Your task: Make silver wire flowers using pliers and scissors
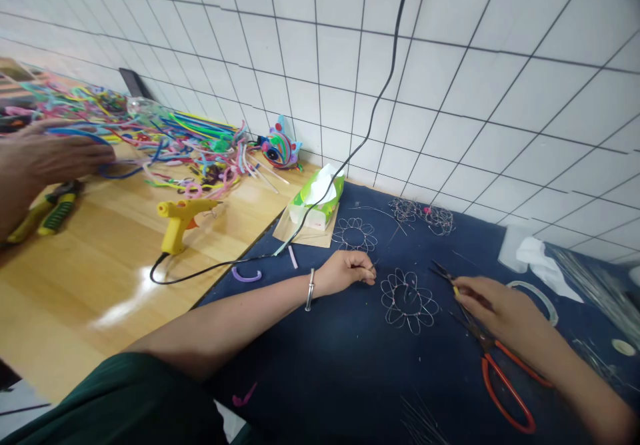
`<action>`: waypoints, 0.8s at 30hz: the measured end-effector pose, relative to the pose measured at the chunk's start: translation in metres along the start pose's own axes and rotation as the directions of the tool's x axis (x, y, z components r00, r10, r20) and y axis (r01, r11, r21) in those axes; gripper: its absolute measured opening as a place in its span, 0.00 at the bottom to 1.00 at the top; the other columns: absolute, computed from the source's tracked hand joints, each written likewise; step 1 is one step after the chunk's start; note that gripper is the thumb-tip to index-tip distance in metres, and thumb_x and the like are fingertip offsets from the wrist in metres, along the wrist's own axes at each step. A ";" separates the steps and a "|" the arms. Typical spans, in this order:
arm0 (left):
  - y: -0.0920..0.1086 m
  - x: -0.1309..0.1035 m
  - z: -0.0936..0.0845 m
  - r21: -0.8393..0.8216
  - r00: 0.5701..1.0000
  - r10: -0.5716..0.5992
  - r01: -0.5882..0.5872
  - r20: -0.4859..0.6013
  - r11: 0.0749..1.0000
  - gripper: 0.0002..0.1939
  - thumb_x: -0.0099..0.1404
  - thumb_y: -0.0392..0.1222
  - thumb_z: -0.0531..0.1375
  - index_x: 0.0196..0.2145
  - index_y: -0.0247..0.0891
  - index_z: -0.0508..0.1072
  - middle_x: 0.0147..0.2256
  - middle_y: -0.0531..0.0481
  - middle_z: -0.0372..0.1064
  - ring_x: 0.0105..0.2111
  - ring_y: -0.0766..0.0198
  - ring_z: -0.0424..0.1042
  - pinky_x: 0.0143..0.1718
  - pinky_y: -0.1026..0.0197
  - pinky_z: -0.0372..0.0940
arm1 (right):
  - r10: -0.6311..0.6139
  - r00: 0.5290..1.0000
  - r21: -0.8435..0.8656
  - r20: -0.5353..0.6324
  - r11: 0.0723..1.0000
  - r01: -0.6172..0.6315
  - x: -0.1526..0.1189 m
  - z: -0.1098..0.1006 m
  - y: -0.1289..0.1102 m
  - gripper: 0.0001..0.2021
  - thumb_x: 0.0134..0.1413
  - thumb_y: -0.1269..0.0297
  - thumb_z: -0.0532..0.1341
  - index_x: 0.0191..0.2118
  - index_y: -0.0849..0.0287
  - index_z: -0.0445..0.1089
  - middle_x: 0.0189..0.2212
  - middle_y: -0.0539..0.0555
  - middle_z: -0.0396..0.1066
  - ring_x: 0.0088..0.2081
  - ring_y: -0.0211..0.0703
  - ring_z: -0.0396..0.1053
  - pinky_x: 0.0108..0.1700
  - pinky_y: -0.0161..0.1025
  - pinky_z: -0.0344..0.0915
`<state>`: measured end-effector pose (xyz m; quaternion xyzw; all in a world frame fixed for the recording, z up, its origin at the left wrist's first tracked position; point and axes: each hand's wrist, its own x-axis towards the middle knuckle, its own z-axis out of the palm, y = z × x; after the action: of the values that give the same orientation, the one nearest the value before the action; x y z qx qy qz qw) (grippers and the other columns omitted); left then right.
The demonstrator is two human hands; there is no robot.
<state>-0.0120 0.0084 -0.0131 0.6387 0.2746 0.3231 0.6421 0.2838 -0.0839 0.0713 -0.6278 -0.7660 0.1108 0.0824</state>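
Observation:
My left hand (pixel 350 273), with a silver bracelet (pixel 311 290) at its wrist, is closed in a pinch above the dark blue mat (pixel 320 372). A short, thin wire (pixel 377 262) seems to stick out at its fingertips. My right hand (pixel 493 302) is closed around needle-nose pliers (pixel 442 270), their jaws pointing left. Between the hands lies a flower-shaped wire ring (pixel 409 301) with looped petals. A second looped wire ring (pixel 355 234) rests just behind my left hand. Orange-handled scissors (pixel 507 392) lie under and in front of my right hand.
A yellow glue gun (pixel 185 222) stands on the wooden table, its black cord (pixel 367 135) crossing the view. A tissue pack (pixel 317 198), tangled wire pieces (pixel 423 215) and wire bundles (pixel 595 292) lie around. Another person's hand (pixel 55 155) is among colourful pipe cleaners (pixel 200 132) at left.

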 end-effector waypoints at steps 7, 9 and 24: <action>0.001 -0.001 0.003 0.011 0.999 0.014 -0.013 -0.042 1.000 0.09 0.56 0.41 0.59 0.27 0.30 0.68 0.30 0.47 0.70 0.29 0.67 0.72 0.33 0.63 0.66 | -0.032 0.990 -0.323 -0.139 0.946 -0.014 -0.110 0.063 0.080 0.26 0.48 0.48 0.54 0.49 0.60 0.64 0.50 0.60 0.62 0.51 0.55 0.59 0.52 0.51 0.56; 0.000 -0.002 0.003 0.005 0.997 0.037 -0.036 -0.071 0.999 0.09 0.57 0.41 0.59 0.28 0.30 0.67 0.31 0.47 0.70 0.29 0.68 0.72 0.33 0.64 0.65 | -0.034 0.985 -0.369 -0.171 0.929 -0.032 -0.123 0.076 0.080 0.28 0.48 0.49 0.54 0.51 0.61 0.62 0.53 0.61 0.58 0.53 0.57 0.56 0.53 0.52 0.54; 0.007 -0.005 0.006 -0.106 0.996 0.013 -0.022 -0.085 0.994 0.10 0.56 0.41 0.59 0.29 0.30 0.68 0.31 0.46 0.70 0.30 0.67 0.72 0.27 0.68 0.61 | 0.107 0.988 -0.204 -0.112 0.970 -0.129 -0.128 0.072 0.078 0.22 0.46 0.59 0.54 0.51 0.50 0.64 0.37 0.56 0.70 0.35 0.47 0.70 0.33 0.39 0.69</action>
<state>-0.0107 0.0007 -0.0064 0.5917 0.2782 0.3694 0.6603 0.3634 -0.1993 -0.0177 -0.6822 -0.7296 0.0020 0.0469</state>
